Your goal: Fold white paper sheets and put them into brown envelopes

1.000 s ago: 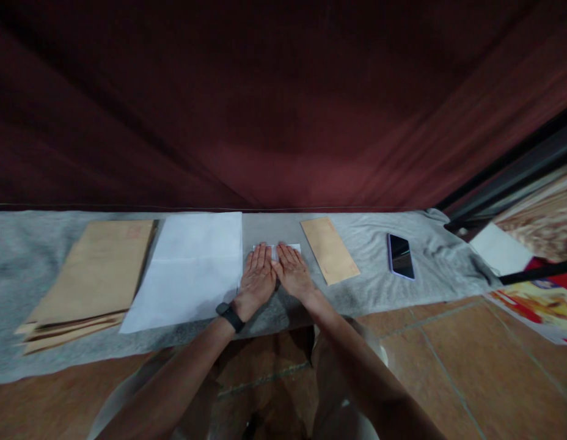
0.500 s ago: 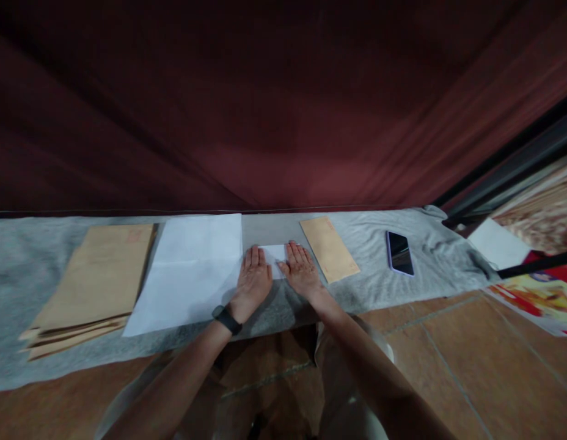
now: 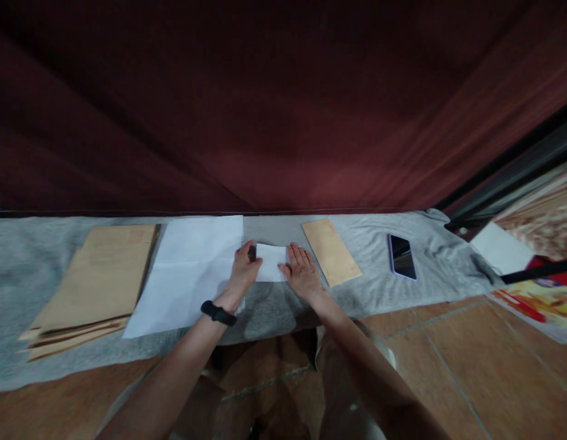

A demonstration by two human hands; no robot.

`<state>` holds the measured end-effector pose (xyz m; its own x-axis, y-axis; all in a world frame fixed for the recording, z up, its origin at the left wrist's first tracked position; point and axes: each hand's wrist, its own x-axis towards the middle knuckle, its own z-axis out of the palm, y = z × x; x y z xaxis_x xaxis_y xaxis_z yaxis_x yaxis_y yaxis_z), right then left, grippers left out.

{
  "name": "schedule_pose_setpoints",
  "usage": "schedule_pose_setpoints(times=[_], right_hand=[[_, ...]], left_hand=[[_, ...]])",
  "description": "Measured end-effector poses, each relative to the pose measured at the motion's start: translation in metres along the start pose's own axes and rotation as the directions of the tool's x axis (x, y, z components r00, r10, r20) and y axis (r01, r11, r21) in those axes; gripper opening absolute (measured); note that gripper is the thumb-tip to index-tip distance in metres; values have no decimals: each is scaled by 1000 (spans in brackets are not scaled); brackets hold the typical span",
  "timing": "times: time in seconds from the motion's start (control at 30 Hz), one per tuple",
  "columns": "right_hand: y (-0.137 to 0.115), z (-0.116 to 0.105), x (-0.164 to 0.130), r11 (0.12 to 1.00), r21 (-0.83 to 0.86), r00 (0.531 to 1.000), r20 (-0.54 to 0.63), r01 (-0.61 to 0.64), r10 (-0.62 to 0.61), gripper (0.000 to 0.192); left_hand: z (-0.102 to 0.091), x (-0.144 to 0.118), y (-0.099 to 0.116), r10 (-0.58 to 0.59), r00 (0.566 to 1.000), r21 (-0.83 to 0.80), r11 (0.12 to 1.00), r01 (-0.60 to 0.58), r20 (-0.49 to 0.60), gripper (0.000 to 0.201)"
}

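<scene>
Left hand (image 3: 244,269) curled, right hand (image 3: 302,272) flat

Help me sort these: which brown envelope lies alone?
The brown envelope right of the right hand lies singly; the others form a stack at far left.

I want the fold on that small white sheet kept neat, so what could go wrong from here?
The left hand pinches one edge of the folded white paper while the right hand lies flat on the other; a pull could skew the crease. The left forearm crosses the large white sheet and may drag or wrinkle it. The soft, rumpled grey cloth underneath may leave the fold less sharp.
</scene>
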<state>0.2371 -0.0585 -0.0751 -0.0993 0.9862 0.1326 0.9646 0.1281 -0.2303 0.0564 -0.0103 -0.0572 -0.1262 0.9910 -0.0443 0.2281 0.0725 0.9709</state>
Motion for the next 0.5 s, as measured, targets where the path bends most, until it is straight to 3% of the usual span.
schedule_pose_setpoints(times=[0.1,0.2,0.3,0.4,0.5], right_hand=[[-1,-6,1,999,31,1000,9,9,-9,63],[-6,-16,2,991,81,995,7,103,-104,66],[-12,-25,1,964,112,970,11,241,-244,67],[-18,-31,1,955,114,961,3,274,-276,64],[-21,-35,0,941,129,950,-24,312,-312,77]], left_hand=[[2,-5,8,-128,992,-127,983,129,16,70],[2,-9,18,-176,984,-253,951,179,35,74],[3,-10,22,-174,984,-323,930,177,39,74],[3,-10,21,-139,988,-322,934,151,62,70],[2,-11,21,-96,994,-302,947,106,49,68]])
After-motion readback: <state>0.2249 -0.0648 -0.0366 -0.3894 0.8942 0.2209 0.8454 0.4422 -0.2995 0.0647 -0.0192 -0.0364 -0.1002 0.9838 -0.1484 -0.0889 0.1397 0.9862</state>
